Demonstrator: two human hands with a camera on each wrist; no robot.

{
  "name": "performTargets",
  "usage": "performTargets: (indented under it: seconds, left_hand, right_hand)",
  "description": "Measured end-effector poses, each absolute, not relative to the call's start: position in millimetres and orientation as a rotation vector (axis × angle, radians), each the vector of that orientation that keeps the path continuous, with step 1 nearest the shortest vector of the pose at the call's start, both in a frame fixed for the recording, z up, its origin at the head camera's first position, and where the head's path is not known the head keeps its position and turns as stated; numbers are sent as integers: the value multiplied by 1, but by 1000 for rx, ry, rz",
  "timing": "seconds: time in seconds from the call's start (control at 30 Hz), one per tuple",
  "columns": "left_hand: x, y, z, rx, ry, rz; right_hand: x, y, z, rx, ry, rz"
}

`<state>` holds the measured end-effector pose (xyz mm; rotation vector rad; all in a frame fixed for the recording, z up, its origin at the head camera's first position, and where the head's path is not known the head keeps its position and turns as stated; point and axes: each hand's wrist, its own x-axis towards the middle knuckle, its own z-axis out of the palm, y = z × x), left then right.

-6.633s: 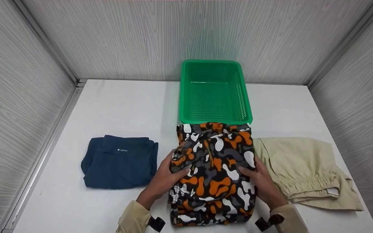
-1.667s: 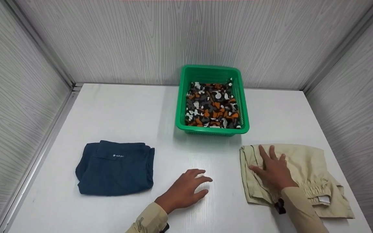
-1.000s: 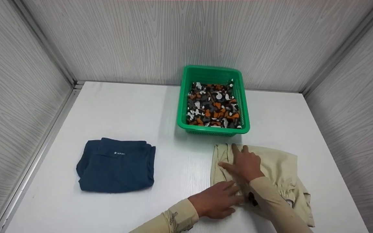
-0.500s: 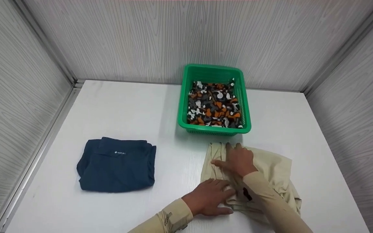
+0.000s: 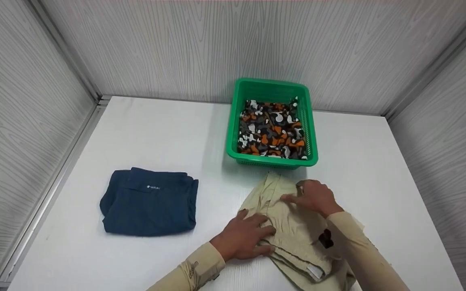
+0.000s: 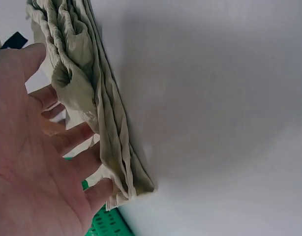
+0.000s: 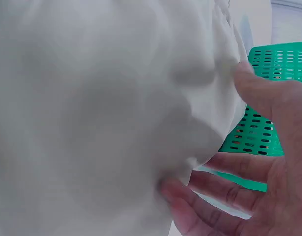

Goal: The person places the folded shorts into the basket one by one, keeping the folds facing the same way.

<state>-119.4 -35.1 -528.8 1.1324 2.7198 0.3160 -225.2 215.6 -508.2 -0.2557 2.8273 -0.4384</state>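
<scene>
Beige trousers (image 5: 289, 226) with an elastic waistband and a white label lie bunched and folded at the front, turned at an angle. My left hand (image 5: 245, 236) rests on their left side, fingers spread; in the left wrist view its fingertips (image 6: 99, 191) touch the layered edge. At the upper right part of the cloth, my right hand (image 5: 318, 196) grips the fabric, thumb on one side and fingers curled in. The right wrist view shows the pale cloth (image 7: 92, 123) close up beside that right hand (image 7: 259, 162). The trousers' right part is hidden under the right forearm.
A green basket (image 5: 273, 161) stands at the back, holding a folded black, orange and white camouflage garment (image 5: 273, 129). Folded dark blue clothing (image 5: 150, 206) with a small white logo lies on the left of the white table (image 5: 156, 133). Grey wood-grain panels surround it.
The camouflage garment has gone from both hands into the basket. The beige trousers have slid left from the right side and turned. My right hand has shifted its place on the cloth.
</scene>
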Motion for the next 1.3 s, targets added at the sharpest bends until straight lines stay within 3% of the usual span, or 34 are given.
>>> performTargets:
  seconds: [0.37,0.93,1.3]
  left_hand:
    - [-137,-54,-535,928,2830,439]
    - [-154,-71,-524,721,2746,484]
    - [-135,-93,-530,512,2770,997]
  right_hand:
    - [-201,240,-522,-383,2777,-645]
    - [-180,231,-522,89,2443,-1248]
    - [-178,222,-519,342,2151,-1459]
